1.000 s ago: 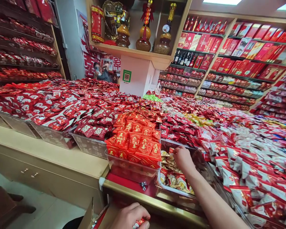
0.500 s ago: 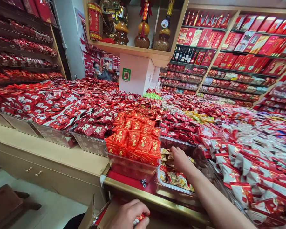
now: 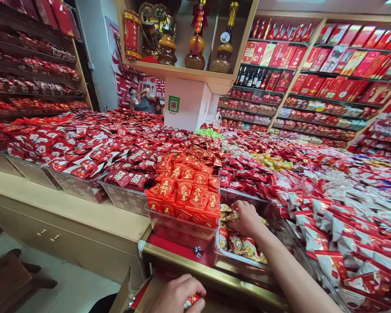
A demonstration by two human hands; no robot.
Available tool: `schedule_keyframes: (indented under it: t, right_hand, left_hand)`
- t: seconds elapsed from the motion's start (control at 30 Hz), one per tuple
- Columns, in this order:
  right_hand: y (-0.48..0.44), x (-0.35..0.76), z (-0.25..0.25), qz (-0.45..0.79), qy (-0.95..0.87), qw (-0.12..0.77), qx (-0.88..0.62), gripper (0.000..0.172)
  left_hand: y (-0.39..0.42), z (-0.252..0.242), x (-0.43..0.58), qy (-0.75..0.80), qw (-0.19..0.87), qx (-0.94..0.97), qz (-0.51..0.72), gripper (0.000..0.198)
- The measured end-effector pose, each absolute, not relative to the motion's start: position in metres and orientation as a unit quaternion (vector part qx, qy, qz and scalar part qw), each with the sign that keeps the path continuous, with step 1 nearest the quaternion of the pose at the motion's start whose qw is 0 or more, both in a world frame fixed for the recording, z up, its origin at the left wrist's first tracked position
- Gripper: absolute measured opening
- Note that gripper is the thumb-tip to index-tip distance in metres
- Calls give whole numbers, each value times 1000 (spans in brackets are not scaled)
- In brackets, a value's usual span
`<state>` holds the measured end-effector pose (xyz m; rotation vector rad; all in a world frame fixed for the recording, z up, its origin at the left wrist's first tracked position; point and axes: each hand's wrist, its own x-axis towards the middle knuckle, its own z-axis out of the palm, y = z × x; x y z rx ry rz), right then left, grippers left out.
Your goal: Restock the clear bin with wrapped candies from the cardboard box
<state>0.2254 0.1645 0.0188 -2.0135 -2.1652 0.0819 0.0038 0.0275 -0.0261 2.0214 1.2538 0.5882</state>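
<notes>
My right hand (image 3: 247, 218) is inside a clear plastic bin (image 3: 241, 262), over gold, red and white wrapped candies (image 3: 237, 244). Its thumb and fingers are spread apart, touching gold wrappers; some fingertips are hidden. Lower down, my left hand (image 3: 177, 294) curls around a small red and white wrapped candy (image 3: 190, 301), partly covered by the fingers. It is above an opened cardboard box (image 3: 121, 292) whose inside is mostly out of sight. Left of the candy bin stands another clear bin (image 3: 182, 228) heaped with red packets with gold lettering (image 3: 184, 191).
A gold-edged counter rim (image 3: 189, 259) runs between my hands. White and red packets (image 3: 335, 265) crowd the right side. A small dark wrapper (image 3: 197, 252) lies on red cloth. Further back are a white pillar (image 3: 184, 111), stocked shelves (image 3: 270, 71) and a person (image 3: 142, 102).
My right hand's thumb has come into view, apart from its fingers, and the hand has shifted slightly within the bin. My left hand keeps its hold, and the view has tilted slightly.
</notes>
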Motion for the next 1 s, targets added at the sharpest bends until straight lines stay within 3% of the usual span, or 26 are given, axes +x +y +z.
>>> schedule_keyframes:
  t: [0.3, 0.53, 0.77, 0.87, 1.0]
  right_hand:
    - [165, 220, 22, 114, -786, 163, -585, 6]
    - [173, 216, 14, 111, -794, 118, -586, 9]
    - [176, 220, 16, 94, -801, 141, -574, 9]
    - [170, 225, 20, 76, -784, 139, -600, 24]
    - [166, 232, 21, 49, -737, 60, -671, 45]
  left_hand:
    - [28, -37, 5, 477, 327, 776, 251, 14]
    - [29, -35, 5, 479, 333, 781, 222, 15]
    - [29, -31, 5, 487, 334, 776, 221, 14]
    - [30, -35, 5, 481, 335, 777, 229, 15]
    - [31, -42, 3, 470, 336, 782, 235, 16]
